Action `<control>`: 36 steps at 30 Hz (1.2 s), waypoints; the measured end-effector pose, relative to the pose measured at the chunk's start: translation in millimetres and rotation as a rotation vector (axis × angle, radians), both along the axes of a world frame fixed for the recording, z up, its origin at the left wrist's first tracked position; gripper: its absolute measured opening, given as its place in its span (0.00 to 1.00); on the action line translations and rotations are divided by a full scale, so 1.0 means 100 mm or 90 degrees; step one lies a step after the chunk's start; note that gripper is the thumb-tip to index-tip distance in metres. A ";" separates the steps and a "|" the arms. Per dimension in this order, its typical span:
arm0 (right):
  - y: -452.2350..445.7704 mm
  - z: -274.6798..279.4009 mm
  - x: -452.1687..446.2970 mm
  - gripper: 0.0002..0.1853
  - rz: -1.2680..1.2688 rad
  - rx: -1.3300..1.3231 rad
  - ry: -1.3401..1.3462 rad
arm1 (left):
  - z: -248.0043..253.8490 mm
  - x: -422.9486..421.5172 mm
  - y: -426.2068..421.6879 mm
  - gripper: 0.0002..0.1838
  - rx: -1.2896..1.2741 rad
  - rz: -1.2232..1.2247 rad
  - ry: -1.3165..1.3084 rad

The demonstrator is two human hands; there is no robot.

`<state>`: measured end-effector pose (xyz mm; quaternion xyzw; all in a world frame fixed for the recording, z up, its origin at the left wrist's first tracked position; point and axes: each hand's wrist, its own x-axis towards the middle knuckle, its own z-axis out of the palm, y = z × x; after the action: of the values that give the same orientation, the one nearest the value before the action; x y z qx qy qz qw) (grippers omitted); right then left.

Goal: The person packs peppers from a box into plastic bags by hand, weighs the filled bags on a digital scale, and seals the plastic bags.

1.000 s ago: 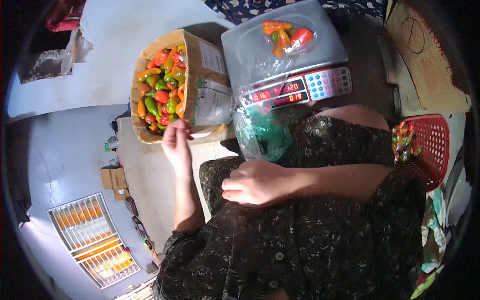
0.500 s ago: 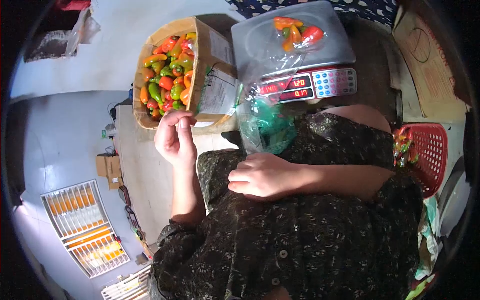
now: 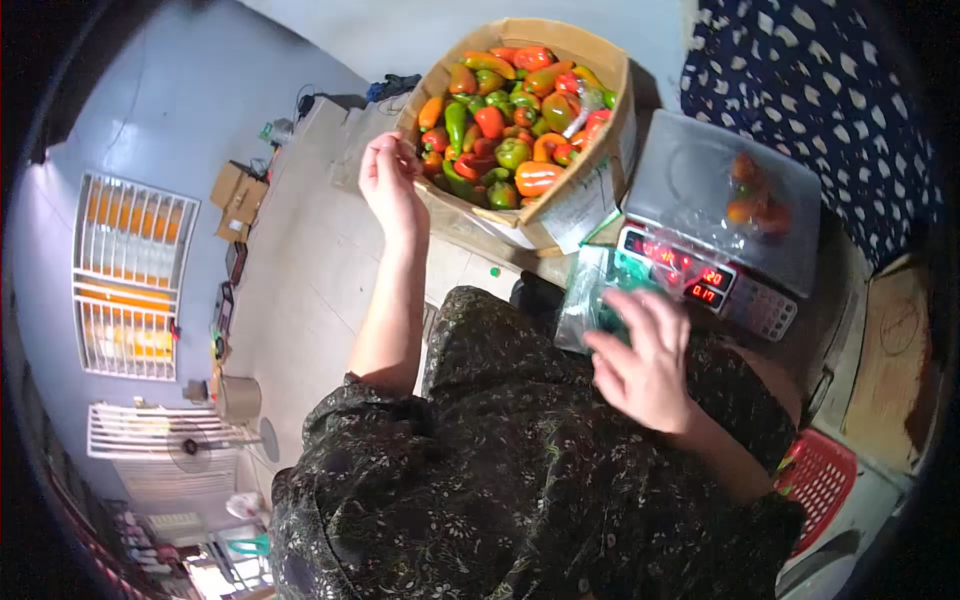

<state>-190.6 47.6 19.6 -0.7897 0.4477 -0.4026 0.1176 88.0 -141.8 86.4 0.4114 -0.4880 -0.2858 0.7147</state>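
My left hand (image 3: 393,188) is raised at the near left rim of a cardboard box (image 3: 607,165). Its fingers are curled together, and whatever they hold, if anything, is hidden. Red, orange and green peppers (image 3: 511,153) fill the box. My right hand (image 3: 645,360), slightly blurred, has its fingers spread over clear and green plastic bags (image 3: 584,300) by my lap. On the steel plate of a digital scale (image 3: 690,175) lies a clear plastic bag of peppers (image 3: 757,205), in shade. The scale's red display is lit.
A red perforated basket (image 3: 822,490) stands at the lower right, below a cardboard carton (image 3: 890,350). Dark patterned cloth (image 3: 810,90) hangs at the upper right. On the left are a barred window (image 3: 133,275), a small carton (image 3: 238,200) and a fan (image 3: 190,443).
The view has turned, so box and scale appear farther right. My right hand has opened from a closed grip and reached toward the bags and scale. My left hand stays closed by the box.
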 end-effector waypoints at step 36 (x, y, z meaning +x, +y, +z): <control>-0.71 -0.24 -0.80 0.24 -0.318 -0.003 -0.063 | -0.91 -2.60 0.19 0.18 0.144 -0.549 -0.634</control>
<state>-270.4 -23.9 -4.2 -0.6344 0.6215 -0.4584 0.0343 -172.2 -122.9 -4.7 0.3344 -0.8477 -0.3712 0.1783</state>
